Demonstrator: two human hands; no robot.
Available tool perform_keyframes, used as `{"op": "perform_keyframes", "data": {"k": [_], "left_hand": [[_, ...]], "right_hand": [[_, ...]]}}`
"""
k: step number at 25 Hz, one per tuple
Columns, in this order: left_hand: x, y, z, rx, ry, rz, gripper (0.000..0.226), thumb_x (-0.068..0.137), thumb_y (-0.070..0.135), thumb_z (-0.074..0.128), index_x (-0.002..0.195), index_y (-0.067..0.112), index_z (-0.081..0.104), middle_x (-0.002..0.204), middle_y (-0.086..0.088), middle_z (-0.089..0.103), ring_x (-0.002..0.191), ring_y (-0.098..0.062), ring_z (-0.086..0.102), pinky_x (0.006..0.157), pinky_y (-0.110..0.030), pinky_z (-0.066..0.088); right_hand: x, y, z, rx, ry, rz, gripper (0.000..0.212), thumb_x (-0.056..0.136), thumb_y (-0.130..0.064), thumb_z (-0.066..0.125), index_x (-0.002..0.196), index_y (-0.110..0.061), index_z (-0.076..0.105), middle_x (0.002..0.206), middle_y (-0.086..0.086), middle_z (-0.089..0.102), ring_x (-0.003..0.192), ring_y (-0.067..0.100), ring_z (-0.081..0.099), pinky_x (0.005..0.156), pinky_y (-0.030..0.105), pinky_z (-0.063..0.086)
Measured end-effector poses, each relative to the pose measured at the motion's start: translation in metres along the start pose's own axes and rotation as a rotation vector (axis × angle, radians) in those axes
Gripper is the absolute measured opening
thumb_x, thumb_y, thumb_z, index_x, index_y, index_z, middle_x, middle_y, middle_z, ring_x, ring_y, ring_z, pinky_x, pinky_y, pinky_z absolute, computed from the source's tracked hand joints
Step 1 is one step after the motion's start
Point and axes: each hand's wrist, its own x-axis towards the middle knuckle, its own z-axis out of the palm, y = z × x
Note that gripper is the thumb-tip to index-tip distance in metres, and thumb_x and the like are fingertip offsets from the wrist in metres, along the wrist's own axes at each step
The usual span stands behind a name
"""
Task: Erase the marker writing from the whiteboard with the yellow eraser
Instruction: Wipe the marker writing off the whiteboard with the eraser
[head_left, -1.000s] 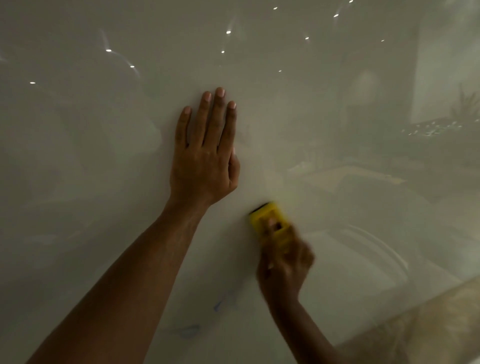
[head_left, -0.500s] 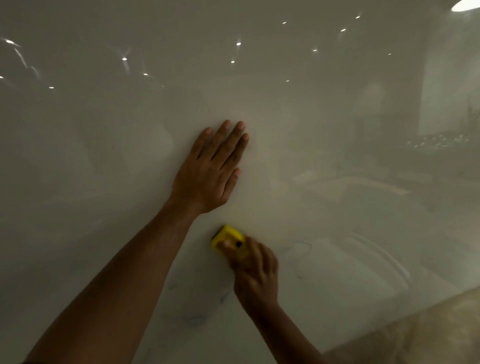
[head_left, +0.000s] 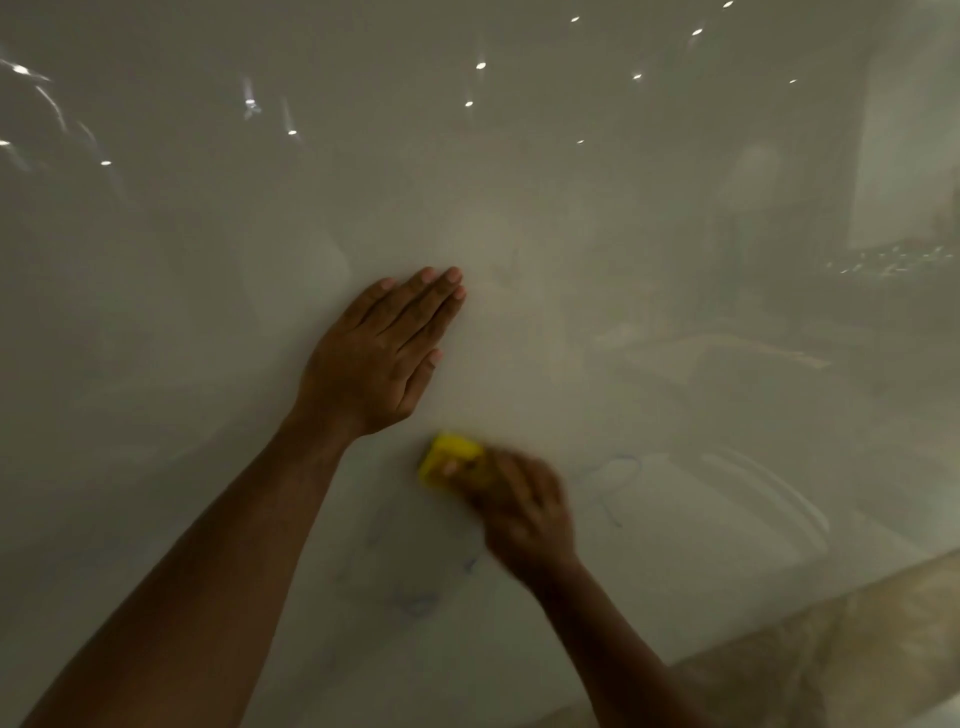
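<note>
The right hand (head_left: 524, 514) is gripping the eraser (head_left: 451, 460) on the board (head_left: 675, 260), just below the flat, straight-fingered left hand (head_left: 382, 353), and is risking skipping the faint marks (head_left: 610, 486) lying right and nearer by rubbing too lightly.

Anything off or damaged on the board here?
Nothing damaged. Faint blue marker traces remain on the glossy whiteboard, right of the right hand holding the yellow eraser; more below it.

Beige mottled surface (head_left: 831, 665) below the board's lower edge
</note>
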Motion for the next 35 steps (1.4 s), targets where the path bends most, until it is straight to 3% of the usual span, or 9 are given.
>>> {"op": "perform_keyframes", "data": {"k": [4,9,12,14,18,22,27,32,35], "left_hand": [[-0.039,-0.013,-0.008,-0.002,-0.026,-0.014,0.063,0.110,0.029,0.040,0.171,0.012,0.030,0.178,-0.005,0.026,0.165,-0.022,0.025,0.134,-0.041,0.018],[-0.051,-0.019,-0.011,-0.008,0.002,-0.039,0.063,0.107,0.023,0.042,0.169,0.013,0.035,0.176,-0.004,0.033,0.163,-0.022,0.032,0.132,-0.040,0.024],[-0.058,-0.019,-0.010,-0.016,0.016,-0.077,0.063,0.106,0.021,0.044,0.168,0.014,0.036,0.175,-0.003,0.036,0.162,-0.020,0.033,0.131,-0.039,0.026],[-0.058,-0.020,-0.012,-0.011,0.020,-0.078,0.065,0.105,0.021,0.045,0.169,0.015,0.035,0.175,-0.002,0.036,0.162,-0.019,0.032,0.132,-0.038,0.024],[-0.083,-0.026,-0.014,0.019,0.016,-0.147,0.063,0.110,0.027,0.039,0.171,0.019,0.029,0.177,0.000,0.030,0.164,-0.018,0.026,0.135,-0.034,0.012],[-0.144,-0.037,-0.018,0.061,0.030,-0.246,0.060,0.111,0.029,0.040,0.170,0.016,0.033,0.175,-0.003,0.035,0.162,-0.021,0.031,0.135,-0.037,0.014],[-0.165,-0.039,-0.019,0.078,0.021,-0.268,0.061,0.111,0.030,0.039,0.169,0.015,0.035,0.175,-0.001,0.028,0.162,-0.022,0.031,0.135,-0.037,0.012],[-0.167,-0.039,-0.017,0.076,0.032,-0.278,0.060,0.110,0.029,0.039,0.168,0.014,0.037,0.175,-0.003,0.029,0.162,-0.023,0.031,0.136,-0.037,0.011],[-0.166,-0.039,-0.017,0.070,0.036,-0.279,0.060,0.110,0.028,0.038,0.168,0.013,0.037,0.175,-0.004,0.031,0.162,-0.023,0.031,0.136,-0.037,0.010]], "right_hand": [[0.028,-0.009,0.006,-0.003,0.236,0.810,0.048,0.100,-0.011,0.063,0.148,-0.016,0.058,0.139,0.029,0.057,0.117,0.041,0.056,0.094,0.049,0.046],[0.034,-0.016,0.004,-0.017,0.005,-0.257,0.045,0.110,-0.015,0.034,0.144,-0.030,0.060,0.135,0.018,0.068,0.112,0.040,0.064,0.095,0.047,0.051],[0.058,-0.009,0.014,0.005,0.178,0.355,0.043,0.107,-0.021,0.053,0.149,-0.029,0.057,0.144,0.018,0.058,0.109,0.040,0.059,0.091,0.045,0.043],[0.047,-0.043,0.024,0.071,0.200,0.426,0.050,0.106,-0.020,0.054,0.155,-0.030,0.048,0.145,0.019,0.052,0.107,0.038,0.055,0.086,0.044,0.044],[-0.004,-0.052,0.033,-0.018,-0.043,-0.552,0.045,0.109,-0.020,0.040,0.150,-0.033,0.055,0.147,0.013,0.050,0.115,0.038,0.066,0.091,0.046,0.057],[0.003,-0.064,0.037,0.097,0.097,0.215,0.058,0.098,-0.009,0.053,0.150,-0.034,0.054,0.149,0.013,0.049,0.124,0.039,0.053,0.102,0.045,0.041],[-0.010,-0.084,0.040,0.078,-0.051,-0.616,0.042,0.110,-0.020,0.040,0.145,-0.033,0.060,0.146,0.011,0.055,0.115,0.036,0.067,0.098,0.049,0.056],[0.004,-0.081,0.040,0.073,0.130,0.287,0.059,0.096,-0.006,0.061,0.150,-0.029,0.056,0.145,0.018,0.057,0.119,0.043,0.060,0.101,0.048,0.045],[-0.011,-0.107,0.050,0.075,0.108,0.177,0.057,0.095,-0.008,0.057,0.148,-0.030,0.059,0.144,0.018,0.056,0.116,0.041,0.061,0.097,0.048,0.046]]}}
